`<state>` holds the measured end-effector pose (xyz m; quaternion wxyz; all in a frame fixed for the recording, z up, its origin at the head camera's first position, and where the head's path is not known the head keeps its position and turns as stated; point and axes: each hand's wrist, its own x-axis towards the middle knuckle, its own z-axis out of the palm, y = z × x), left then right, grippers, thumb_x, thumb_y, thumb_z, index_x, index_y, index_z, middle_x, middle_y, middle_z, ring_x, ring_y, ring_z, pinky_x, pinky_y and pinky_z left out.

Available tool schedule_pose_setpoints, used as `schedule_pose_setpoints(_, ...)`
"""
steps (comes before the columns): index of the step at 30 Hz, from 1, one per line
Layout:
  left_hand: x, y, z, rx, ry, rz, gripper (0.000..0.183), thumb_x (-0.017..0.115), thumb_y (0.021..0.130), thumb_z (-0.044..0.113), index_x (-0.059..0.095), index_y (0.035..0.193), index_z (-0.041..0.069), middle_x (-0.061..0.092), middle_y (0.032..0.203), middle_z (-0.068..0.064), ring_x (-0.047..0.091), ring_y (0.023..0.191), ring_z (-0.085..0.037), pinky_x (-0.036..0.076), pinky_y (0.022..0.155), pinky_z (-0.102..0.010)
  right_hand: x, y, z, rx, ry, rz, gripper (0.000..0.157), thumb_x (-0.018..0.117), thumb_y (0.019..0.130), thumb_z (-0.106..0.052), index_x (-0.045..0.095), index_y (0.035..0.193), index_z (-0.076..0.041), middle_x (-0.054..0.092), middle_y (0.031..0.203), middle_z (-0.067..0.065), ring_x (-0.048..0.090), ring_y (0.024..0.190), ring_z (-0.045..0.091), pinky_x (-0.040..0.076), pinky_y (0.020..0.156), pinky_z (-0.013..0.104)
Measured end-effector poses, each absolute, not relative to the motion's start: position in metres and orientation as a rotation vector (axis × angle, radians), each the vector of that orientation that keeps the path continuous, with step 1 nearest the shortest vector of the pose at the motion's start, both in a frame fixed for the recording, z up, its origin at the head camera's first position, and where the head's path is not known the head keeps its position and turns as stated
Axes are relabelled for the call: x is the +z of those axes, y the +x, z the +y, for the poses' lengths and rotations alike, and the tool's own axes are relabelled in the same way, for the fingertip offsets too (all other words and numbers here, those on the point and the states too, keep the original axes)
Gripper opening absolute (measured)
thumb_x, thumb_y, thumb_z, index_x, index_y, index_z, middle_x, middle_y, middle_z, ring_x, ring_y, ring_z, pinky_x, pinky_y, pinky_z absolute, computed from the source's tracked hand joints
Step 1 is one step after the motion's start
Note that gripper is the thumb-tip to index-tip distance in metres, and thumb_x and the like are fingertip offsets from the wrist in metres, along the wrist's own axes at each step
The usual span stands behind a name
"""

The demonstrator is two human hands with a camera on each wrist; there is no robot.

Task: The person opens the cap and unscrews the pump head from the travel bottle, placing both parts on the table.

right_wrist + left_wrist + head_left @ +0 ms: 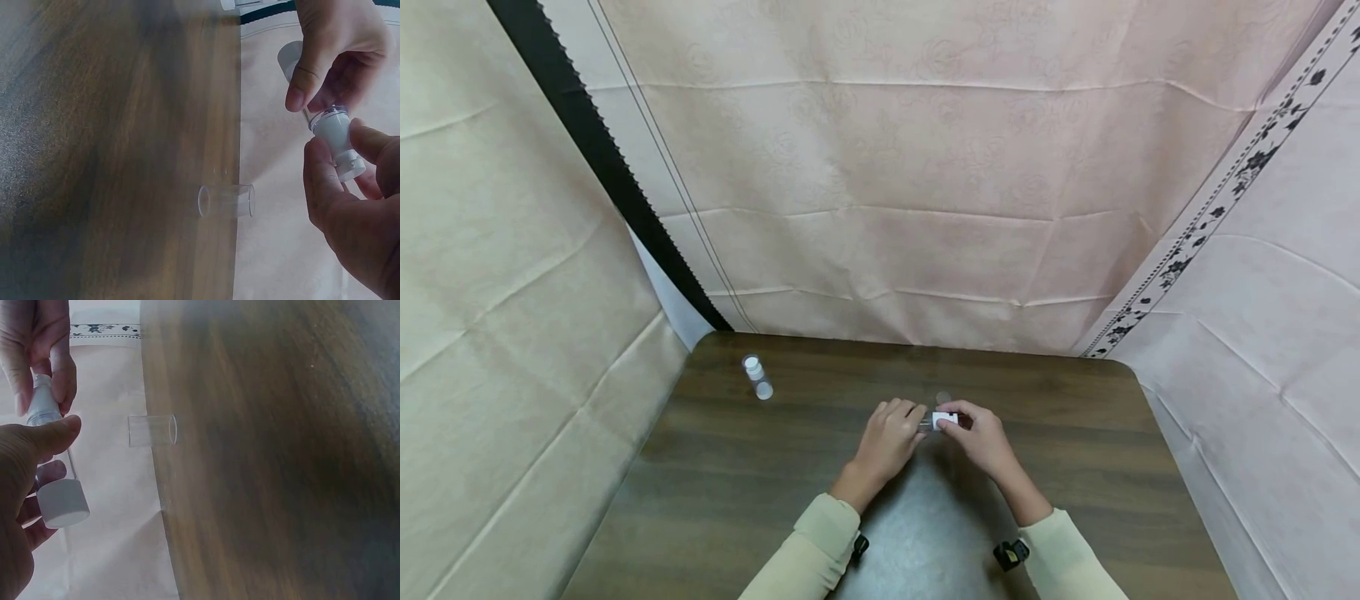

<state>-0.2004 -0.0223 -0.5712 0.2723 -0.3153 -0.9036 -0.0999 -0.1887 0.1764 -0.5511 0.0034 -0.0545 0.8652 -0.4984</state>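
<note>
Both hands hold a small pump bottle with a clear body and a white base (63, 503), raised above the table. My left hand (886, 437) grips the clear body, its thumb lying across it. With thumb and fingertips, my right hand (977, 437) pinches the white pump top (333, 132) at the other end. Clear threads show beside the pump top in the right wrist view; whether it is seated fully I cannot tell. A clear cylindrical cap (226, 200) rests on the table just beyond the hands.
A second small bottle (757, 377) with white ends lies or stands near the back left of the brown wooden table (715, 500). Pale cloth (880, 167) hangs behind the table's far edge, with more cloth at both sides.
</note>
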Motion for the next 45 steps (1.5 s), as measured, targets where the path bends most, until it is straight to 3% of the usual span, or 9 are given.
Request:
schedule_pose_setpoints(11,-0.5687,-0.2000,-0.0221,-0.387,-0.841,-2.475,0.037,0.085,0.086,0.034,0.077,0.115,0.013,0.076,0.104,-0.001,0.069,0.091,-0.014,0.052,0.072,-0.028,-0.5524,-0.1863,0.1754,-1.582,-0.168,2.763,0.021,0.079,0.092,-0.016,0.077,0.112,-0.011,0.074,0.110,0.008,0.066,0.094,0.017,0.056,0.077,0.023)
schedule_pose_setpoints(19,-0.5680,-0.1999,-0.0233,-0.518,-0.857,-2.554,0.040,0.083,0.086,0.035,0.076,0.118,0.011,0.077,0.106,-0.002,0.072,0.093,-0.016,0.058,0.081,-0.033,-0.5546,-0.1846,0.1773,-1.640,-0.315,2.773,0.024,0.081,0.089,-0.012,0.077,0.112,-0.014,0.072,0.120,0.005,0.069,0.111,0.023,0.059,0.089,0.028)
schedule_pose_setpoints(33,-0.5693,-0.2001,-0.0227,-0.445,-0.853,-2.551,0.041,0.083,0.087,0.036,0.075,0.118,0.012,0.076,0.105,0.000,0.071,0.093,-0.016,0.057,0.080,-0.033,-0.5537,-0.1834,0.1787,-1.756,-0.315,2.652,0.034,0.080,0.089,-0.007,0.073,0.121,-0.014,0.067,0.132,0.009,0.066,0.121,0.029,0.059,0.090,0.027)
schedule_pose_setpoints(42,-0.5713,-0.1999,-0.0210,-0.408,-0.842,-2.525,0.039,0.085,0.086,0.035,0.076,0.117,0.013,0.075,0.104,0.000,0.069,0.092,-0.014,0.055,0.077,-0.030,-0.5508,-0.1894,0.1754,-1.705,-0.137,2.686,0.033,0.076,0.096,-0.023,0.070,0.124,-0.008,0.073,0.125,0.010,0.067,0.117,0.024,0.056,0.099,0.040)
schedule_pose_setpoints(45,-0.5719,-0.1998,-0.0208,-0.394,-0.845,-2.513,0.039,0.085,0.086,0.035,0.076,0.116,0.013,0.076,0.104,0.001,0.068,0.091,-0.014,0.055,0.075,-0.029,-0.5509,-0.1913,0.1739,-1.635,-0.105,2.730,0.032,0.073,0.098,-0.027,0.071,0.124,-0.007,0.074,0.121,0.008,0.068,0.112,0.021,0.056,0.097,0.039)
